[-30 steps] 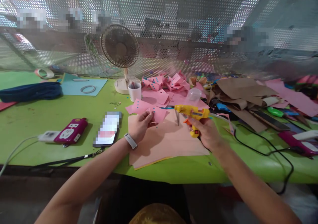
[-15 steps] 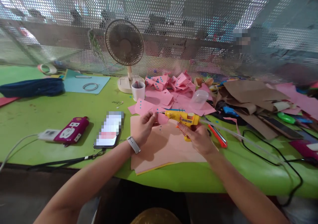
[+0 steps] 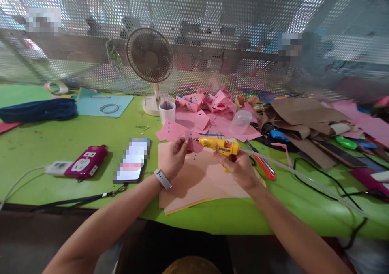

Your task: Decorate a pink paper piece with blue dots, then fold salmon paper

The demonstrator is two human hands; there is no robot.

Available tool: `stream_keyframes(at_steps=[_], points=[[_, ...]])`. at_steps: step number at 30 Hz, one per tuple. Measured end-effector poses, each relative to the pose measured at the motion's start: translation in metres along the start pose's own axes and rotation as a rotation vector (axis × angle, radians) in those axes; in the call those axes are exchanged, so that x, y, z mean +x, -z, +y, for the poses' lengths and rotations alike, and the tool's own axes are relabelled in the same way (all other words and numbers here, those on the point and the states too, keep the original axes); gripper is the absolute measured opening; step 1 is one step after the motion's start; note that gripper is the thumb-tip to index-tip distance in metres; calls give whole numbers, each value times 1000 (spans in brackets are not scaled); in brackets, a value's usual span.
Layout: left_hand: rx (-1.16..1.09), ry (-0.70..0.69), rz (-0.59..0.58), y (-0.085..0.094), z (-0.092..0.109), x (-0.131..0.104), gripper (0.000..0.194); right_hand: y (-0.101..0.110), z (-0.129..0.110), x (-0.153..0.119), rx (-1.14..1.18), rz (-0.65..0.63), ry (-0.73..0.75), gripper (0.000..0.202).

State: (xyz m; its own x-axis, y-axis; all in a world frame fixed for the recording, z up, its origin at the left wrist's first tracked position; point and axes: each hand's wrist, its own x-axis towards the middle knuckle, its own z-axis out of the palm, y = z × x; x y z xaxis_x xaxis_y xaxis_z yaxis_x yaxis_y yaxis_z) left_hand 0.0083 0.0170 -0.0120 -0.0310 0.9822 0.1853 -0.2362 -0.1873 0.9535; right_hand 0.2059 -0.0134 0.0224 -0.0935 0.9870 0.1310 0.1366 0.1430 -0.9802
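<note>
A yellow hot glue gun [image 3: 223, 145] is gripped in my right hand [image 3: 238, 166], its metal nozzle pointing left. A long clear glue stick [image 3: 273, 157] trails from its back end to the right. My left hand [image 3: 178, 154] pinches a small piece of pink paper [image 3: 195, 145], and the nozzle reaches this paper close to my fingertips. Whether the tip touches it I cannot tell. Below both hands lies a stack of peach paper sheets [image 3: 206, 180] with a few blue dots near its top edge. Beyond it is a pink sheet with blue dots [image 3: 172, 130].
Folded pink papers [image 3: 209, 99] are heaped behind, by a white cup [image 3: 167, 112] and desk fan [image 3: 149, 57]. A phone [image 3: 133, 160] and a magenta power strip [image 3: 86, 161] lie left. To the right are a red cutter knife [image 3: 266, 165], black cable [image 3: 322, 193] and brown paper scraps [image 3: 306, 110].
The view has shifted slightly. The glue gun sits a little further left and its trigger hand has moved slightly; both hands keep their holds.
</note>
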Motion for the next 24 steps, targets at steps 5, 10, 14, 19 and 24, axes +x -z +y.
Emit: stream_keyframes(at_steps=[5, 10, 14, 19, 24], points=[[23, -9, 5, 0, 0, 0, 42, 1, -2, 0, -6, 8, -14, 28], [44, -25, -3, -1, 2, -1, 41, 0, -6, -1, -10, 19, -15, 25], [41, -22, -3, -1, 3, -2, 41, 1, -4, -1, -23, 18, -13, 27], [36, -16, 10, -1, 5, -2, 40, 3, 2, 0, -22, 11, 2, 27], [65, -41, 6, -1, 5, -2, 42, 3, 3, 1, -16, 11, 2, 29]])
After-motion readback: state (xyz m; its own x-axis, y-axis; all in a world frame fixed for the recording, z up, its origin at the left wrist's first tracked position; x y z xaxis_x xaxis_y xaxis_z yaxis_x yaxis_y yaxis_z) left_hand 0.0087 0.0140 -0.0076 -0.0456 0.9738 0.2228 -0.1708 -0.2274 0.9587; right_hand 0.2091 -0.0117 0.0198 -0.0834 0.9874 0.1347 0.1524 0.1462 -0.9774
